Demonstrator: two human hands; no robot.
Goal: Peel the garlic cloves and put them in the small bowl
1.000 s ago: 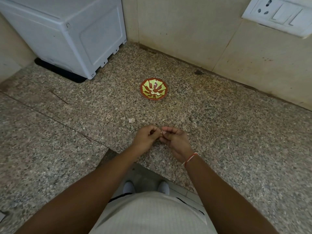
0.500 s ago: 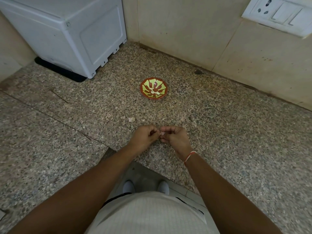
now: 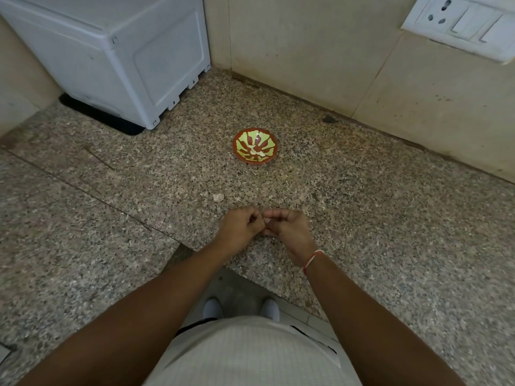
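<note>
Soft, even indoor light, faint shadows, no glare, wide-angle bending at the edges, slight overall softness

The surface (image 3: 362, 218) is speckled granite-like stone with a dull polish. The small bowl (image 3: 255, 146), centre of the frame, looks glazed and glossy. The white box (image 3: 111, 57) at upper left appears smooth matt plastic. The wall tiles (image 3: 306, 51) are smooth and faintly stained, and the switch plate (image 3: 462, 20) at upper right looks like smooth plastic.
</note>
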